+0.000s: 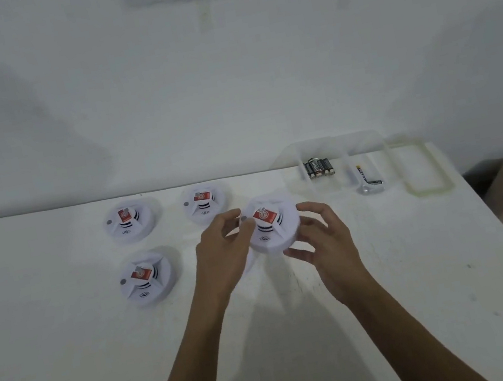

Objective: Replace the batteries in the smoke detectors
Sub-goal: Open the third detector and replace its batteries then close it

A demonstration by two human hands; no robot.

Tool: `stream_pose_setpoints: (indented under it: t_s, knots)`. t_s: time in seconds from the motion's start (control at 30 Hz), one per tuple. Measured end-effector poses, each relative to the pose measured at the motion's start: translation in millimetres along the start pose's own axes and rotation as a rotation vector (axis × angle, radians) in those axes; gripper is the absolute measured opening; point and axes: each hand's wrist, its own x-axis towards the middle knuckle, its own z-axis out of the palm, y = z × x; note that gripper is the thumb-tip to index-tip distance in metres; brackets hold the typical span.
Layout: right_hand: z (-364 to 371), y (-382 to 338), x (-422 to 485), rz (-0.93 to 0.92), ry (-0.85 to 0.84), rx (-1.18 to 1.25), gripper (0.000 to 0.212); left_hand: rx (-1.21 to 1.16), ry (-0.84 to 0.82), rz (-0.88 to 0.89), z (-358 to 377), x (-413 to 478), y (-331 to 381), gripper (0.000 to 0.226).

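Curling fingers on its edges, left hand (225,257) and right hand (327,245) grip 1 smoke detector (273,228) above table (71,356).

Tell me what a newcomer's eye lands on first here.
A white smoke detector with a red label, held mid-table between the left grip and right grip. Three matching detectors lie to its left; a clear tray of batteries sits back right.
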Motion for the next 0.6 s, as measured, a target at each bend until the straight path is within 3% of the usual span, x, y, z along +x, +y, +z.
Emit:
stream_pose_setpoints:
  t_s: [0.13,0.27,0.33,0.47,0.6]
  knots:
    - [-8.5,-9.1,-28.3,0.034,-0.053,0.052,0.031,-0.067,-0.023,0.029,-8.4,-31.2,0.4,0.037]
    - [-8.3,-11.2,-56.0,0.009,-0.156,-0.001,0.03,-0.164,-0.14,-0.021,-10.8,-50.3,-1.3,0.069]
    - [-2.9,-12.7,-66.8,-0.033,-0.199,-0.049,0.029,-0.255,-0.218,-0.032,-8.8,-58.2,-2.5,0.068]
    - [8.1,-13.7,-83.1,-0.143,-0.158,-0.289,0.025,-0.629,-0.319,-0.266,-10.0,-69.1,-12.8,0.075]
    - [18.5,-14.4,-91.3,-0.2,-0.016,-0.482,0.038,-0.97,-0.373,-0.279,-18.8,-76.5,-15.2,0.048]
